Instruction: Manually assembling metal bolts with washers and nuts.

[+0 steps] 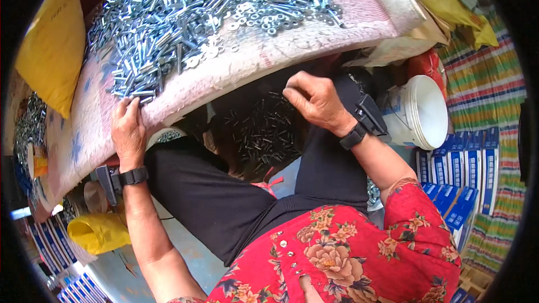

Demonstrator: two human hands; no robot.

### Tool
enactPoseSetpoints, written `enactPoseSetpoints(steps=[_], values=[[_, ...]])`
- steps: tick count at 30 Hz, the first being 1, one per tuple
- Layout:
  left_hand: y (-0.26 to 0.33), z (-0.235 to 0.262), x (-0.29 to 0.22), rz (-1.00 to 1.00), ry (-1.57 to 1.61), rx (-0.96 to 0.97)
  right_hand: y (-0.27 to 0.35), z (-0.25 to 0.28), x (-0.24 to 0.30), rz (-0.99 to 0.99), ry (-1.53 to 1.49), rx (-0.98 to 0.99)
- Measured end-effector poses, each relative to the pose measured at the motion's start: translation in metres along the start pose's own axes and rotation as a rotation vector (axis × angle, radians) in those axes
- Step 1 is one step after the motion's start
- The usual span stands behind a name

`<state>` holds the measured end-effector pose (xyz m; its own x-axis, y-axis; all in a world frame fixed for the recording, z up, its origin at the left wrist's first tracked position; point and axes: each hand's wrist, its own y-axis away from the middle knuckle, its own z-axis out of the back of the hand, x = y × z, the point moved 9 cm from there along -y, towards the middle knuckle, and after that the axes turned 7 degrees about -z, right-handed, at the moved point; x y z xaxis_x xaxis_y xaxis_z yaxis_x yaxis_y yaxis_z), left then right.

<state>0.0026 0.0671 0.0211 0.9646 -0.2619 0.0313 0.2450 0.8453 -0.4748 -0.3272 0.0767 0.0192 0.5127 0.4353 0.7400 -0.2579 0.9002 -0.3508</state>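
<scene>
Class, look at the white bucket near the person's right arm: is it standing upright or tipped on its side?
Tipped on its side. The white bucket shows its round open mouth sideways towards the camera; nothing is visible inside it.

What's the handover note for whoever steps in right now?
Left hand: fingers resting on the edge of the pink patterned board, by the heap of silver metal bolts, nuts and washers.
Right hand: closed, fingers pinched; contents hidden.
Done: a dark container of bolts sits between the knees.
Left: most of the heap is on the board.
White plastic bucket stands at right.
</scene>
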Motion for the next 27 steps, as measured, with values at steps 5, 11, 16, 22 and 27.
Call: enactPoseSetpoints(steps=[5, 11, 16, 22, 27], values=[[-0.008, 0.005, -0.006, -0.052, 0.202, 0.01, -0.032, 0.047, -0.013, 0.025, 0.13, -0.265], [0.003, 0.016, -0.014, 0.03, 0.236, 0.051, -0.088, 0.07, -0.057, -0.016, 0.328, -0.345], [0.019, -0.023, -0.09, 0.588, 1.632, 0.077, -0.114, 0.065, -0.063, 0.038, 0.466, -0.335], [0.001, -0.058, -0.155, 0.661, 2.093, 0.175, -0.116, 0.072, -0.077, -0.036, 0.389, -0.325], [0.004, -0.079, -0.165, 0.637, 2.136, 0.265, -0.133, 0.059, -0.068, 0.023, 0.365, -0.325]])
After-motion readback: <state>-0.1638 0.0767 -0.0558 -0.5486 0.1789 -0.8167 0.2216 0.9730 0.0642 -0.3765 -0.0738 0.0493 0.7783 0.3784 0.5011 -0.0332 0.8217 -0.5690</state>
